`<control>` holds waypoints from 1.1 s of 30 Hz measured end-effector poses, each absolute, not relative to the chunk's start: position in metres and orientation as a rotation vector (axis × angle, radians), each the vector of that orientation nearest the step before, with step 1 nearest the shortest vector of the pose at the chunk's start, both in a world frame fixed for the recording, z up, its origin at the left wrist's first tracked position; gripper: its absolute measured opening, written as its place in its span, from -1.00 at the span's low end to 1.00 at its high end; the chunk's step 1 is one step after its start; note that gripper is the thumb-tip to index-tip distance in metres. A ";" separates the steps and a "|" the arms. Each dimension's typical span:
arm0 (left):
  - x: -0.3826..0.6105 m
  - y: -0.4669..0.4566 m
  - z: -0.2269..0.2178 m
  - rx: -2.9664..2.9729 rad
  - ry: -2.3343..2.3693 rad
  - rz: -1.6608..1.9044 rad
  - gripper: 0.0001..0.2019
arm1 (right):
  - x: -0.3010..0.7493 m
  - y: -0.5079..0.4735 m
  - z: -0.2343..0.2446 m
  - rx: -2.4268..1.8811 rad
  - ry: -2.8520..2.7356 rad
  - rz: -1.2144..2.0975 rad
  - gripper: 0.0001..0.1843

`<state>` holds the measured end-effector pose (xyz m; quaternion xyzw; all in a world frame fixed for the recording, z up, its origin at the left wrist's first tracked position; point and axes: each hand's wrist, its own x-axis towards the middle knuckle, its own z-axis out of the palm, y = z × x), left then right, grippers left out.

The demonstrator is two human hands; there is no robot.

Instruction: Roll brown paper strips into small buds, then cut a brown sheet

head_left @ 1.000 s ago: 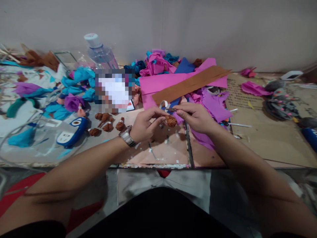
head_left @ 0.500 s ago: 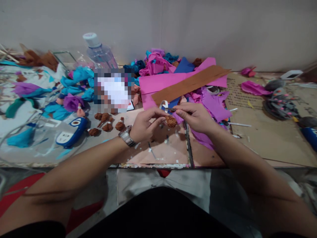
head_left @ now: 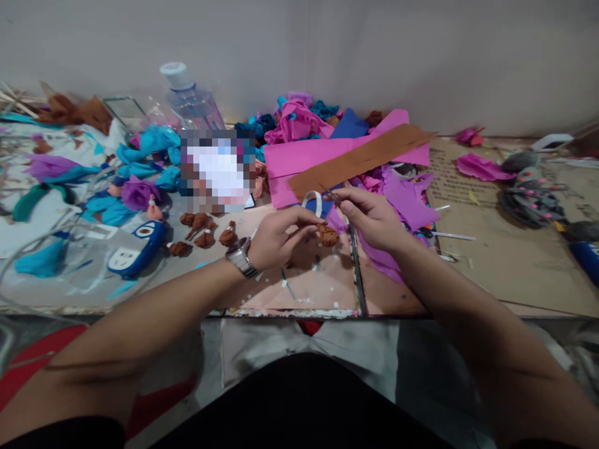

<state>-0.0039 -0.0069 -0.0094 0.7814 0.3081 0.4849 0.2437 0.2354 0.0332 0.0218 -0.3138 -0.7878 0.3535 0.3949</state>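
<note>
My left hand [head_left: 276,236], with a metal watch on its wrist, pinches a small brown crepe-paper bud [head_left: 328,235] just above the table. A white strip of tape [head_left: 312,201] loops up from the bud between my two hands. My right hand [head_left: 369,215] is closed on a small dark tool [head_left: 331,196], maybe scissors, whose tip points at the tape. Several finished brown buds [head_left: 202,231] lie on the table left of my left hand.
Pink, purple and brown paper sheets [head_left: 355,159] pile up behind my hands. Blue and purple paper flowers [head_left: 135,187] lie at the left, with a plastic bottle [head_left: 191,100] and a blue power strip [head_left: 133,249]. Dark wire bundles [head_left: 528,199] sit at the right. A wall stands behind.
My right hand has lifted away from the bud, up and slightly right, bringing the tool's tip to the tape. The bud and my left hand have shifted slightly right.
</note>
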 end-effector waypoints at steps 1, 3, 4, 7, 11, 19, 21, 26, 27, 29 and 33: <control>-0.004 -0.007 -0.009 2.143 0.832 1.316 -0.81 | 0.235 0.033 0.022 -0.797 -1.951 0.963 -0.51; -0.003 -0.007 -0.009 2.087 0.841 1.322 -0.79 | 0.235 0.034 0.022 -0.805 -1.850 1.082 -0.50; -0.003 -0.006 -0.008 2.013 0.847 1.333 -0.78 | 0.235 0.035 0.022 -0.817 -1.800 1.120 -0.49; -0.002 0.000 -0.005 1.711 0.806 1.397 -0.73 | 0.236 0.039 0.018 -0.891 -1.711 1.130 -0.51; -0.004 0.011 -0.003 1.554 0.791 1.553 -0.71 | 0.236 0.042 0.010 -0.962 -1.885 1.038 -0.66; -0.010 0.027 -0.013 1.527 0.869 1.618 -0.69 | 0.220 0.033 -0.013 -0.869 -2.506 0.661 -0.60; -0.010 0.028 -0.015 1.551 0.903 1.612 -0.68 | 0.217 0.030 -0.013 -0.951 -2.500 0.661 -0.57; -0.010 0.025 -0.015 1.575 0.957 1.566 -0.66 | 0.214 0.024 -0.008 -1.118 -2.404 0.719 -0.60; -0.010 0.024 -0.015 1.577 0.961 1.556 -0.65 | 0.214 0.024 -0.008 -1.130 -2.391 0.723 -0.61; -0.010 0.022 -0.014 1.579 0.959 1.542 -0.65 | 0.214 0.023 -0.009 -1.139 -2.374 0.732 -0.63; -0.009 0.022 -0.013 1.576 0.944 1.546 -0.67 | 0.214 0.023 -0.017 -1.111 -2.317 0.819 -0.65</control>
